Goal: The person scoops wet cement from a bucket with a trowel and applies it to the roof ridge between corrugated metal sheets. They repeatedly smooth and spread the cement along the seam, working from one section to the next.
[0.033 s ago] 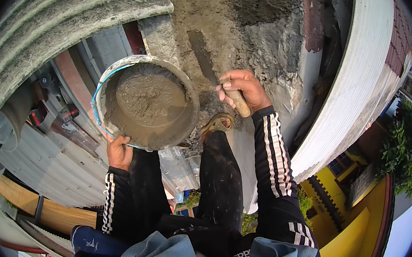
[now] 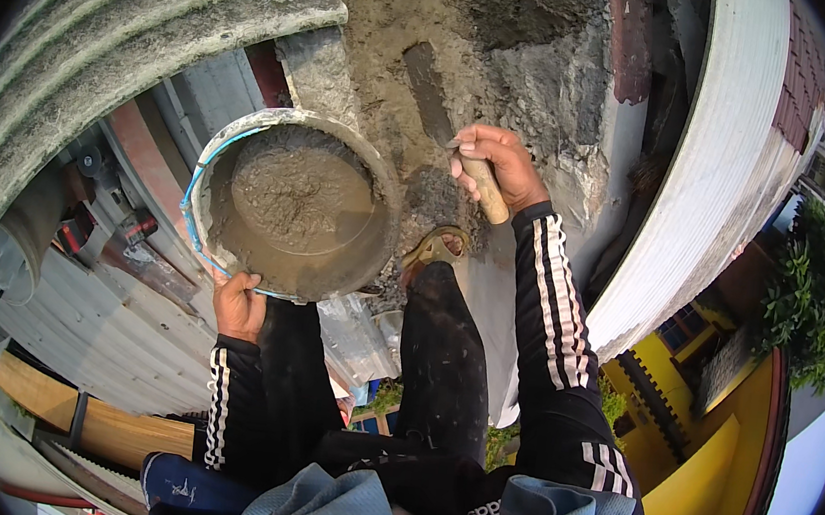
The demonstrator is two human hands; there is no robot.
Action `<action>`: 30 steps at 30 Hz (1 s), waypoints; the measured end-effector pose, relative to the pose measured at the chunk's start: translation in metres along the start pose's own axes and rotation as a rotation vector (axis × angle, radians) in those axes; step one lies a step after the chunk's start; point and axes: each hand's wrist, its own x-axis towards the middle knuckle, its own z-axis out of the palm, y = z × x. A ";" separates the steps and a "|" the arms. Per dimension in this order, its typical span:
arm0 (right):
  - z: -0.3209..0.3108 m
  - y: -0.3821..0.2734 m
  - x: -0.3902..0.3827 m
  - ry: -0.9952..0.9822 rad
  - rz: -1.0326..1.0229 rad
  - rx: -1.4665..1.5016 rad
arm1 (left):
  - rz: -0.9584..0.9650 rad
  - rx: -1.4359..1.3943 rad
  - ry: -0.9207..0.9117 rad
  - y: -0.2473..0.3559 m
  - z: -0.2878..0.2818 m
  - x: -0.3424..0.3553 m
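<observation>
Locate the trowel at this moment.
In the head view, the trowel is in the upper middle, gripped in the person's right hand, just right of the bucket.

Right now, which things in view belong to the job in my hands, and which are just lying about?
With the job:
Trowel, in your right hand
Bucket, your left hand at its rim
Wet grey mix, inside the bucket

Just around:
Corrugated roofing
Leafy tree
Yellow wall
</observation>
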 end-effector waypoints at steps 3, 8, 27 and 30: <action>-0.021 0.029 0.006 0.581 -0.232 -0.072 | -0.016 0.014 0.054 0.002 0.007 -0.007; -0.010 0.068 -0.124 0.635 -0.423 -0.617 | 0.061 0.100 0.025 0.013 0.048 -0.020; 0.086 0.048 -0.073 0.184 -0.732 -1.025 | 0.068 0.200 -0.175 0.049 0.084 -0.006; 0.078 0.028 -0.049 0.064 -0.793 -0.930 | 0.042 0.098 -0.100 0.046 0.057 0.007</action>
